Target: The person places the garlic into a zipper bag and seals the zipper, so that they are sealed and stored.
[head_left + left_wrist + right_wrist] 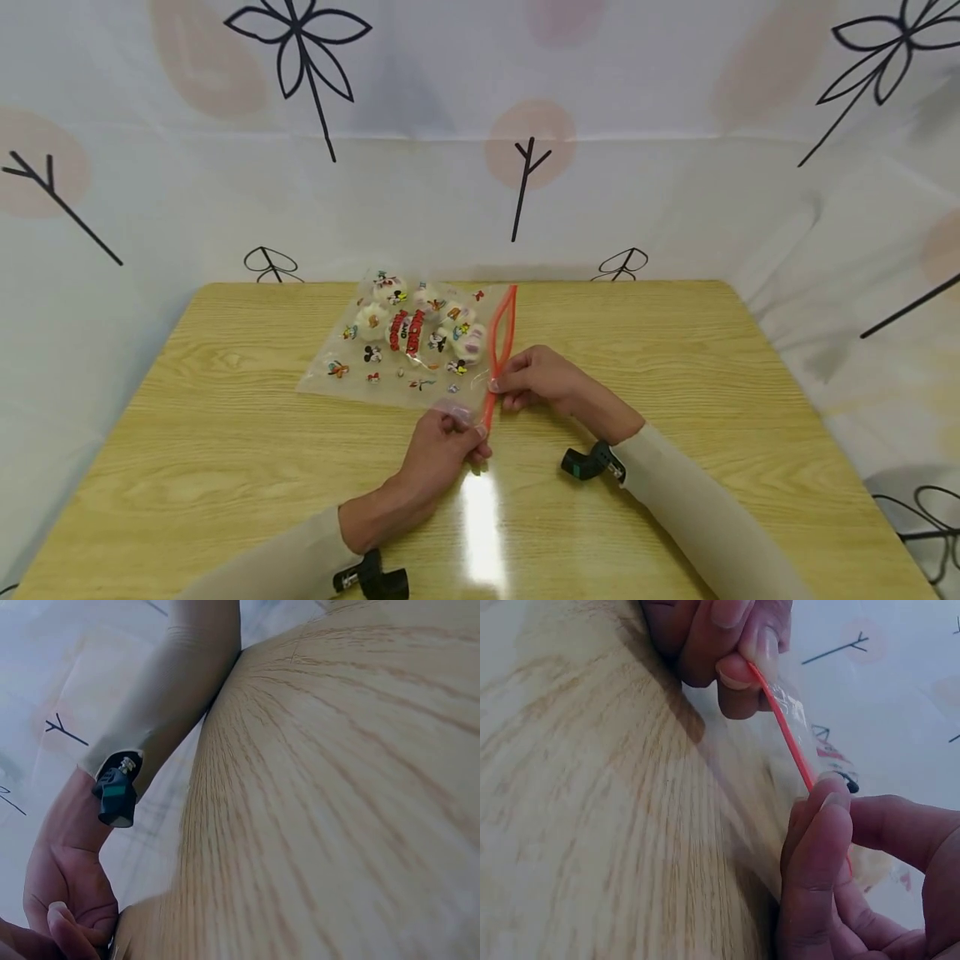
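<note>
A clear zip bag [375, 379] printed with cartoon figures and red lettering lies on the table. Several pale rounded items [372, 322], some with lilac patches, show through the plastic; their kind is unclear. Down the bag's right side runs a red zip strip [512, 325], its far part spread into a loop and its near part pressed together. My left hand [442, 446] pinches the strip's near end. Farther up, my right hand [543, 383] pinches the strip between thumb and finger, at the loop's near end. The right wrist view shows both pinches on the strip [791, 746].
The wood-grain table [225, 467] stretches out around the bag, its far edge just behind it. A pale cloth [420, 200] with plant drawings hangs behind and at the sides. Each wrist carries a small black camera [592, 462].
</note>
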Motion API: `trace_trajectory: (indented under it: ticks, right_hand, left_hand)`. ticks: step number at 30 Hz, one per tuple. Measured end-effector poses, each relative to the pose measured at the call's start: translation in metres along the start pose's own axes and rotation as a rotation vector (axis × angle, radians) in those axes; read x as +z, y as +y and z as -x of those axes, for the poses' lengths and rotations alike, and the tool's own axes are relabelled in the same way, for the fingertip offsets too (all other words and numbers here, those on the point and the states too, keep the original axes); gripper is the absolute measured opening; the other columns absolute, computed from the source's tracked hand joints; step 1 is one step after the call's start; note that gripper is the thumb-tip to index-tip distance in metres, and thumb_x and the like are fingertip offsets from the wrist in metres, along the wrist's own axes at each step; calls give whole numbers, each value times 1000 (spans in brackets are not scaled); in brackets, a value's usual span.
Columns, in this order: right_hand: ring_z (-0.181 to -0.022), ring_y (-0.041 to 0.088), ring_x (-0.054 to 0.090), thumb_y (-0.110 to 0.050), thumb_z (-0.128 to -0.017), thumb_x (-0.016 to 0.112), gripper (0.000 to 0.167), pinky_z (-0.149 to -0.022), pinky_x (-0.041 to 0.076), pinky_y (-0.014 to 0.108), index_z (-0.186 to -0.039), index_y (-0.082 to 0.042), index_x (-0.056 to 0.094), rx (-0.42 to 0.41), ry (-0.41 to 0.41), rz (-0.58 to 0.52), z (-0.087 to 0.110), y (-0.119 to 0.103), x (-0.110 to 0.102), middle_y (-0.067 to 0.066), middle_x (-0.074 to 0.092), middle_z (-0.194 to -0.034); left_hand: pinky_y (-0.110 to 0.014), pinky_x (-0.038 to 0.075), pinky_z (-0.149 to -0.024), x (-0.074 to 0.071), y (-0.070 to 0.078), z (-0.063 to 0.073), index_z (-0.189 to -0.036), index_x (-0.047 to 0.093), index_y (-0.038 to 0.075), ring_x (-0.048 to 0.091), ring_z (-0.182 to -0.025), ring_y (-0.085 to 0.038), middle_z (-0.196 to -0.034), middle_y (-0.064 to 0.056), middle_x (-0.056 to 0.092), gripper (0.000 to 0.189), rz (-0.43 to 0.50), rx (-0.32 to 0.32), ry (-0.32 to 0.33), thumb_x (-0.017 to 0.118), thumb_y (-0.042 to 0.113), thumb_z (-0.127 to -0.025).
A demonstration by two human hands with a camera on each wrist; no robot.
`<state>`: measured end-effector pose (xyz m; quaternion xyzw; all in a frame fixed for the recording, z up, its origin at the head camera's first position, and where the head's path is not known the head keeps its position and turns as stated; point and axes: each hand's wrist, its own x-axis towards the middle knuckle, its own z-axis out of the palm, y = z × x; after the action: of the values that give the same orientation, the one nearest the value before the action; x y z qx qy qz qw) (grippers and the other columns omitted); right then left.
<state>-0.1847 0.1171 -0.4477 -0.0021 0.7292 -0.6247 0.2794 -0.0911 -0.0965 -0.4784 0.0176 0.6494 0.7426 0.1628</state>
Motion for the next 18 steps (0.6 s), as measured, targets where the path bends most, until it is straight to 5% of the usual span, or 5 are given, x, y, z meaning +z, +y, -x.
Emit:
trace_trajectory:
  ticks: [18]
  right_hand:
    - [-62, 12, 69, -5, -92, 81, 19, -59, 59, 23, -102, 6, 69, 33, 138, -40, -17, -9, -14, 8, 74, -75]
  left_hand:
    - [-26, 59, -68, -1, 2, 1, -114, 55, -5, 70, -71, -14, -77, -8, 71, 17, 0, -5, -13, 65, 1, -102]
